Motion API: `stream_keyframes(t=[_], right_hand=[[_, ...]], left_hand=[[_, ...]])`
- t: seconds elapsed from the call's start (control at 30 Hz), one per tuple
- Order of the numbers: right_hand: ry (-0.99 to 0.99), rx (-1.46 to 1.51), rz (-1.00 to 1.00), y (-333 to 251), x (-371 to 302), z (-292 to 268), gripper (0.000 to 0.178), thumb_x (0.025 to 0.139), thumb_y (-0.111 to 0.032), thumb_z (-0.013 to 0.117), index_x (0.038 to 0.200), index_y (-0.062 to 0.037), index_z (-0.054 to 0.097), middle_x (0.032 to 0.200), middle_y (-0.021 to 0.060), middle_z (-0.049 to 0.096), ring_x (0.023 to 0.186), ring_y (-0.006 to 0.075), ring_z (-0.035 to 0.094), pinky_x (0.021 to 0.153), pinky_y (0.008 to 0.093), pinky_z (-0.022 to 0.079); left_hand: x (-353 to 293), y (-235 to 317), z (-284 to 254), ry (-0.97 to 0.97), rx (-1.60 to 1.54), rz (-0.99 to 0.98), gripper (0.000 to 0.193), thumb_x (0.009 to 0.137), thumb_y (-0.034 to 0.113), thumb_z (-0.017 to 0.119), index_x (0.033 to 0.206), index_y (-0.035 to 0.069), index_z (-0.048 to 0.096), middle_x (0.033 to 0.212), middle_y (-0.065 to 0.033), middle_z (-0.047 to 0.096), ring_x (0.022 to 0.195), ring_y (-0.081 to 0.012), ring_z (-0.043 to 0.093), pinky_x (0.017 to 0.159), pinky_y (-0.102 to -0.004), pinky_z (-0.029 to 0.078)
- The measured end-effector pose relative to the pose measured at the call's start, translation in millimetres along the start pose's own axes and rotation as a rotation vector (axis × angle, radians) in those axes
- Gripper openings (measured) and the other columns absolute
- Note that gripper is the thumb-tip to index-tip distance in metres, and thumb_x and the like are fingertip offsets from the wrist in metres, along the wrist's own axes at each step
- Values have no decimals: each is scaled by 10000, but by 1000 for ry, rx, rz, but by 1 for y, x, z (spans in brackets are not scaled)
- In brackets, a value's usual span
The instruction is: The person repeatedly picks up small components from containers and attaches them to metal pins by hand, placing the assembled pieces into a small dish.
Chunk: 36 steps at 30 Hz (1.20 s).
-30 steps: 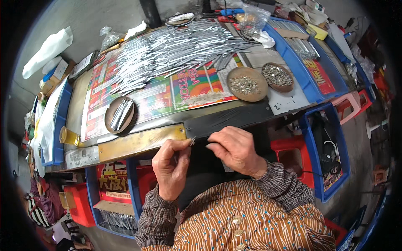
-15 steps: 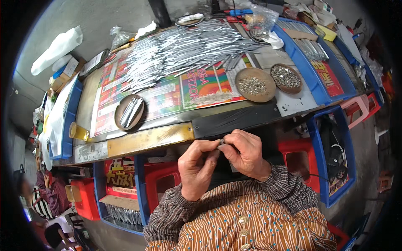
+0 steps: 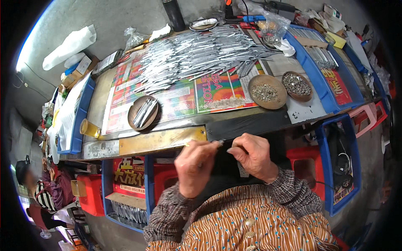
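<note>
My left hand (image 3: 192, 167) is in front of the table's front edge, slightly smeared by motion. Pinched at its fingertips is a small grey metal piece (image 3: 221, 142), too small to name. Just apart from it, my right hand (image 3: 254, 155) is curled, thumb against the forefinger; what it holds, if anything, is hidden. Beyond the hands, a round wooden bowl (image 3: 133, 112) contains several slim silver metal strips. A wider wooden dish (image 3: 260, 103) holds small brassy parts, and a darker bowl (image 3: 307, 98) beside it holds small silvery parts.
A broad heap of silver metal strips (image 3: 197, 54) covers the table's far part. Blue trays (image 3: 349, 98) stand at the right, with another blue tray (image 3: 86, 100) and a yellow cup (image 3: 90, 128) at left. Red stools (image 3: 307, 161) are below. A co-worker (image 3: 52, 184) sits at far left.
My hands have drawn apart from where their fingertips met. The small metal piece stays with the left fingertips. The whole view has shifted slightly, so the table appears further right and lower.
</note>
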State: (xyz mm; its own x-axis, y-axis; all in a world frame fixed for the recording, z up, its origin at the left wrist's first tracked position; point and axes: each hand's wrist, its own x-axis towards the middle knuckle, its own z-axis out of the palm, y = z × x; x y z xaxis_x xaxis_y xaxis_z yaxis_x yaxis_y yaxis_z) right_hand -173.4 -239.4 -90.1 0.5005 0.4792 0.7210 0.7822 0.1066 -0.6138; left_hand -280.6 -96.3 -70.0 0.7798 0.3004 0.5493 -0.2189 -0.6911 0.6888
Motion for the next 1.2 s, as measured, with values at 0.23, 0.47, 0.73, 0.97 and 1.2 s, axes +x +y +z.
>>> stream_keyframes(t=[0.23,0.47,0.73,0.97,1.2], right_hand=[[-34,-142,94,8,3,-28,167,787,-58,718,795,-17,556,668,96,557,568,271,561,513,355,444],[-10,-249,128,16,5,-44,161,771,-41,719,793,-21,561,676,97,565,585,278,571,518,360,447],[72,-457,184,34,10,-73,139,755,-41,714,816,-19,592,719,96,579,655,281,586,569,372,461],[75,-679,126,50,16,-86,225,726,-57,723,924,-16,625,838,94,563,818,290,549,700,384,468],[-20,-754,174,57,16,-87,345,695,-116,761,995,-8,630,964,101,544,928,294,504,765,396,466]], left_hand=[[36,-78,-68,215,490,13,124,778,-61,642,862,30,645,794,-97,639,699,-214,604,618,-309,462],[59,-141,-103,192,652,-79,135,756,-30,628,858,58,640,802,-130,625,766,-318,610,663,-383,464],[71,-166,-113,152,745,-1,124,766,-11,606,865,56,638,818,-125,631,785,-333,605,687,-393,465],[76,-169,-111,128,700,-21,168,761,-36,597,901,49,631,834,-135,616,798,-335,606,686,-394,460],[78,-171,-107,123,722,-41,165,766,-39,603,903,50,628,862,-129,624,810,-331,610,687,-393,464]])
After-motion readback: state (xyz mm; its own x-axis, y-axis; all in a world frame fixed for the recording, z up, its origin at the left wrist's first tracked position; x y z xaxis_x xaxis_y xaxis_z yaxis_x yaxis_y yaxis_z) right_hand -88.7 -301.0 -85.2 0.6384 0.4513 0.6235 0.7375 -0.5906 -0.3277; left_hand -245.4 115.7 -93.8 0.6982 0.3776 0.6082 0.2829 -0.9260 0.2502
